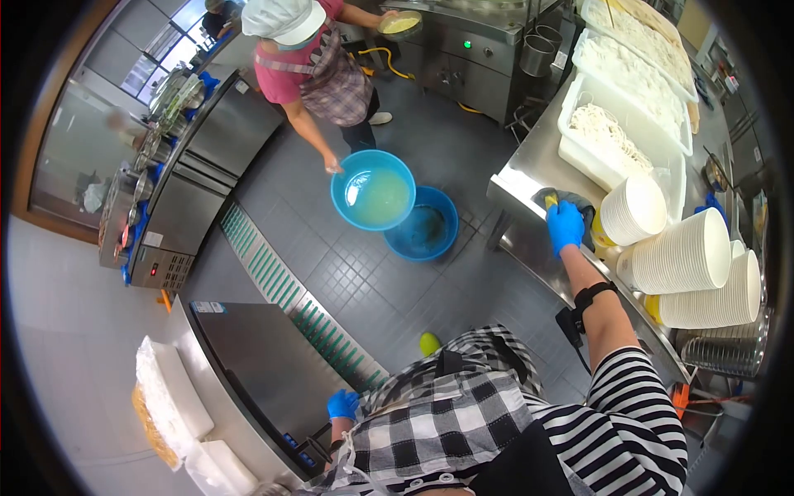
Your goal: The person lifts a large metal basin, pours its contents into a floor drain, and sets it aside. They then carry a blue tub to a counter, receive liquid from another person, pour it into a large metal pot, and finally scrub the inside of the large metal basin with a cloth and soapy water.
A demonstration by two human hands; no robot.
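Observation:
My right hand (pixel 565 227), in a blue glove, presses on a dark cloth (pixel 587 217) at the edge of the steel table (pixel 517 183). Its fingers are closed around part of the cloth, and a small yellow-green patch shows at their tips. Stacks of white paper bowls (pixel 674 250) stand just beside that hand. My left hand (pixel 343 405), also gloved in blue, is low at my side between my checked apron (pixel 447 405) and a steel counter (pixel 256 347). Its fingers are too small and partly hidden to read.
A co-worker (pixel 310 74) tilts a blue basin (pixel 374 190) of cloudy liquid over a blue bucket (pixel 426 225) on the floor. White tubs of noodles (pixel 608 132) line the table's far part. A grated drain (pixel 265 264) crosses the tiled floor.

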